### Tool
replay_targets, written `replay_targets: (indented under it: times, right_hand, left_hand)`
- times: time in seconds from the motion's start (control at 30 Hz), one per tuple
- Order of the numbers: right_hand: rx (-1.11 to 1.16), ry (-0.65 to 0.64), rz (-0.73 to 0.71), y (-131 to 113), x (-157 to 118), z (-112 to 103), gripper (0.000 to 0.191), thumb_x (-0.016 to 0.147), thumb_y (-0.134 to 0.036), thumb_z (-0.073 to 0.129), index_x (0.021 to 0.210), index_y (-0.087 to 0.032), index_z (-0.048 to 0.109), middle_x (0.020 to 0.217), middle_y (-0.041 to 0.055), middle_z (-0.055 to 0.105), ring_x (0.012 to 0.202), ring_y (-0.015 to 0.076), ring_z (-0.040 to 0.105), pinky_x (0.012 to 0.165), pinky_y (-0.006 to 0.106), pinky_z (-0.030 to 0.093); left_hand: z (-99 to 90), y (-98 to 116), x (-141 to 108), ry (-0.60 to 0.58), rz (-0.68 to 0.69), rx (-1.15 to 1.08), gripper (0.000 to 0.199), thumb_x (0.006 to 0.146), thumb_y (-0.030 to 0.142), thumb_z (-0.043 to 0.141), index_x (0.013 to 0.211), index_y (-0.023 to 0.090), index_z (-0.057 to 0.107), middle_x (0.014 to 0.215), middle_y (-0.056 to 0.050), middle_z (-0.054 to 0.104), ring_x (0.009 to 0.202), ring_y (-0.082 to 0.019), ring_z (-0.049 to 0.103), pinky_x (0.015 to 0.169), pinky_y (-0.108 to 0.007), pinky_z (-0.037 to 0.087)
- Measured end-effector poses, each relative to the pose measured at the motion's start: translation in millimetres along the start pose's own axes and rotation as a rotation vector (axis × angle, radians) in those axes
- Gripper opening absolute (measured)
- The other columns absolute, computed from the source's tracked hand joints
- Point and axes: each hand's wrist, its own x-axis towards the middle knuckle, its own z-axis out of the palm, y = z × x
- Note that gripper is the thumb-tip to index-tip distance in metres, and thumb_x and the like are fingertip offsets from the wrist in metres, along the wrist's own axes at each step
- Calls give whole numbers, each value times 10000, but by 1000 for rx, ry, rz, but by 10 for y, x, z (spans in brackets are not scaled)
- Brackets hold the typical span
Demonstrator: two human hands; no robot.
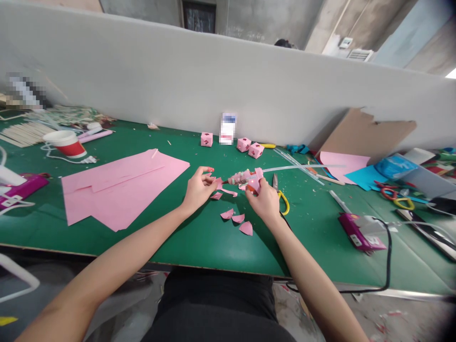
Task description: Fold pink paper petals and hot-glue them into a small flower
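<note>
Pinched in my left hand (200,188) is a small pink paper piece (218,182) with a curled strip hanging from it. My right hand (264,199) is wrapped round the handle of a pink hot glue gun (245,177), its nozzle pointing left at the paper piece. A long clear glue stick (302,167) sticks out of the gun's back. Several pink paper petals (245,228) lie on the table below the hands. Scissors (284,202) with yellow handles rest just beside my right hand, partly hidden by it.
Large pink paper sheets (124,190) lie left on the green table (199,242). Pink paper cubes (206,139) stand at the back near the white partition (160,76). A paper cup (66,143) is at left; a purple power strip (359,231) with a black cord is at right.
</note>
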Motion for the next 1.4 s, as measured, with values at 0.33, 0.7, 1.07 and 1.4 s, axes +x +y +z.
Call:
replay_targets:
  times: [0.33, 0.7, 1.07, 1.4]
  right_hand:
    - [63, 70, 84, -1, 38, -18, 274, 853, -478, 542, 880, -211, 490, 754, 67, 653, 674, 239, 594, 585, 294, 342]
    - [-231, -72, 282, 293, 173, 47, 465, 945, -464, 443, 1103, -37, 537, 1108, 258, 622, 1003, 367, 611, 786, 400, 436]
    - [659, -62, 40, 66, 89, 80, 371, 863, -547, 566, 875, -180, 616, 805, 73, 658, 735, 204, 590, 695, 344, 472]
    - [1393, -534, 193, -169, -72, 229, 328, 726, -498, 780, 842, -194, 739, 782, 12, 690, 707, 118, 613, 704, 264, 496]
  left_hand:
    - [11, 33, -18, -26, -21, 4, 388, 723, 247, 705, 1074, 204, 545, 720, 16, 680, 677, -166, 683, 713, -301, 542]
    - [22, 92, -35, -23, -33, -75, 363, 744, 245, 700, 1071, 193, 551, 765, -3, 692, 718, -167, 697, 709, -289, 540]
    - [60, 101, -89, -190, -68, -239, 418, 752, 252, 724, 1113, 187, 523, 813, 1, 674, 703, -138, 676, 627, -244, 545]
    - [66, 180, -120, -251, -74, -240, 383, 770, 267, 713, 1088, 173, 521, 771, 16, 639, 657, -124, 660, 640, -256, 561]
